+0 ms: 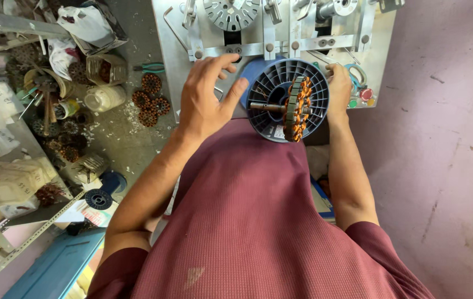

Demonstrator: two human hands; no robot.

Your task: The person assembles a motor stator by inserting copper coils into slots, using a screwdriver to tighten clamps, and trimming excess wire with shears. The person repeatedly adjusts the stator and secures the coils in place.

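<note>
The left hand (207, 91) hangs open, fingers spread and curled slightly, just in front of the metal winding machine (272, 33), with its thumb reaching toward the rim of a dark blue ribbed plastic spool (267, 102). The spool stands on edge between the two hands, above the lap of a maroon shirt (247, 221). A copper-wound stator (297, 108) sits on a steel shaft (267, 106) through the spool's middle. The right hand (339, 88) rests against the spool's far side; whether it grips the rim cannot be told.

On the floor to the left lie small wound stators (149, 102), a white plastic jar (103, 98) and pale rectangular cartons with handwritten marks (12, 185) on a metal rack. A white label patch sits low on the spool's face.
</note>
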